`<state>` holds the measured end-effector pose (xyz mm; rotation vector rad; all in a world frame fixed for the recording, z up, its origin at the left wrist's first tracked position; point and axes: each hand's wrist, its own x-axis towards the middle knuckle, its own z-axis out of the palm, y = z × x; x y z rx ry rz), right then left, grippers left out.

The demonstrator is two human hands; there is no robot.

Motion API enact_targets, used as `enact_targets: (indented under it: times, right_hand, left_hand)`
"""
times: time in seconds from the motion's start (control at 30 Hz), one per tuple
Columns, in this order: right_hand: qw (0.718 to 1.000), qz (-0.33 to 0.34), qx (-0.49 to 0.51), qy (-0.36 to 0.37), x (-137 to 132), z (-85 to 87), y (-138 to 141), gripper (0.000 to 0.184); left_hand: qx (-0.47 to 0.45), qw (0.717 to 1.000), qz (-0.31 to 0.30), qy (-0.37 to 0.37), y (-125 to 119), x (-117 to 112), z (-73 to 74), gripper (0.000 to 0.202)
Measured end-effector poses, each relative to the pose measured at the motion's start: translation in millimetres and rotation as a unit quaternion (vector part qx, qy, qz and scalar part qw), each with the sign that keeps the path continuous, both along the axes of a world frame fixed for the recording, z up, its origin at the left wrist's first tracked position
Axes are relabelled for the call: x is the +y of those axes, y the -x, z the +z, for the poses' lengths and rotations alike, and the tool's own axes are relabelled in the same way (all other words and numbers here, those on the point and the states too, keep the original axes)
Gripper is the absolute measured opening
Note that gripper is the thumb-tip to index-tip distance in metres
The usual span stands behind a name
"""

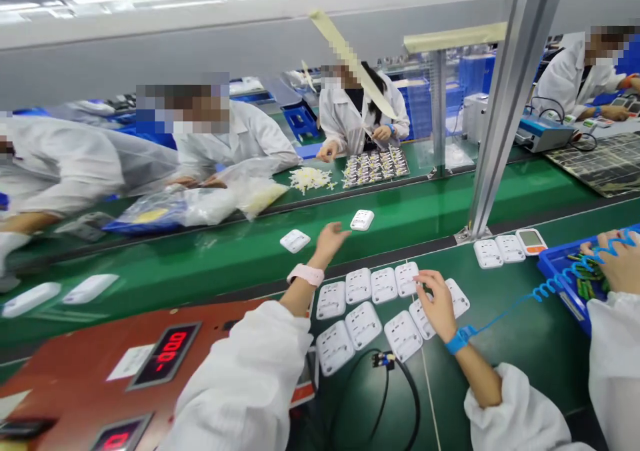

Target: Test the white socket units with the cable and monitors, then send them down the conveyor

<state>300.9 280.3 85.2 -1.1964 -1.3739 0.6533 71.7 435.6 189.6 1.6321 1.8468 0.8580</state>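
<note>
Left of the metal post [493, 137], your left hand [331, 243], with a pink band [306, 275] at its wrist, reaches over the green belt [425, 204], fingers stretched out and released, just beside a white housing [362, 220] lying there. A second housing [295, 241] lies on the belt farther left of the post. Your right hand [437, 297], in a blue wrist strap [461, 339], is closer to the post, over the tabletop [525, 324]. Its fingertips meet the housing at the post-side end [405, 279] of a row of four; from this angle you can't quite tell whether they grip it or only touch it. More housings [335, 347] lie on your side of that row, also left of the post, with a black cable [416, 397] nearer you. At the post's foot, two housings [489, 254] and a white-and-orange device [531, 241] sit side by side. Right of the post, a co-worker's hand [620, 264] is at a blue tray [549, 267] of green pieces [585, 284]
</note>
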Motion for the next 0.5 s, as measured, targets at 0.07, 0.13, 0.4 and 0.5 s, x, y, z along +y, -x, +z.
enact_targets:
  times: [0.07, 0.13, 0.4, 0.5]
  right_hand:
    - [1.000, -0.003, -0.001, -0.006, 1.1, -0.1, -2.5, 0.021]
    - [1.000, -0.004, 0.001, -0.013, 2.9, -0.5, -5.1, 0.020]
    - [0.999, -0.043, 0.033, -0.002, 0.2, 13.7, -9.1, 0.026]
    - [0.995, -0.059, 0.080, 0.015, -1.4, 19.6, -9.5, 0.030]
  left_hand:
    - [-0.023, 0.992, -0.118, 0.026, -27.5, -20.9, -15.1, 0.052]
    - [-0.041, 0.975, -0.214, 0.034, -56.0, -46.4, -33.5, 0.071]
    - [-0.091, 0.978, -0.188, -0.024, -97.6, -87.0, -64.2, 0.077]
    - [-0.244, 0.963, -0.116, -0.007, -97.0, -103.7, -42.8, 0.086]
